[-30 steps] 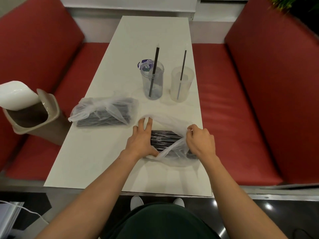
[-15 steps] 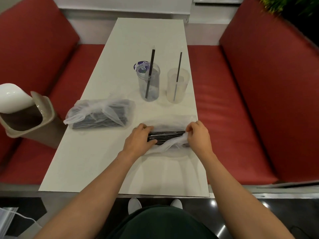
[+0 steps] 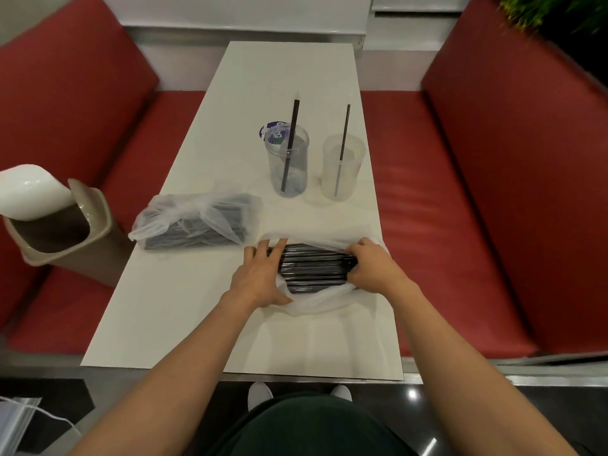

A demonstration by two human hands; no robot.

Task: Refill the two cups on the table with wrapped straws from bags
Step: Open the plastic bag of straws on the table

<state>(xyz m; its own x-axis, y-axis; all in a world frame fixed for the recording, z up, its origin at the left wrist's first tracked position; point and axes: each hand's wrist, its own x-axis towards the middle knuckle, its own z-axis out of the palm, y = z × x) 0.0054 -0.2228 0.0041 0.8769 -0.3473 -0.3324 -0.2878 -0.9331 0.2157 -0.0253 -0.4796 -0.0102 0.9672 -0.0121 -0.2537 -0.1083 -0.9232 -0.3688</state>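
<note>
At the lower centre of the frame, an open clear plastic bag [image 3: 317, 302] lies on the white table [image 3: 184, 311], and a bundle of dark wrapped straws [image 3: 312, 268] rests inside it, lying left to right between the two hands. The left hand [image 3: 260, 279] rests on the left end of the bundle, its fingers fairly straight and spread over the straw ends and its thumb down along the near edge of the bag. The right hand [image 3: 373, 268] has its fingers curled round the right end of the bundle, with the bag's film bunched beside it. Just left of this, at mid-left of the table, a second bag [image 3: 197, 222] lies closed over more dark straws. Beyond the hands stand two cups side by side, apart from each other: a clear cup [image 3: 289, 172] on the left and a frosted cup [image 3: 343, 174] on the right, each holding a single upright dark straw. At the left edge of the frame, a beige bin [image 3: 95, 222] with a white swing lid sits on the red bench [image 3: 108, 103].
</note>
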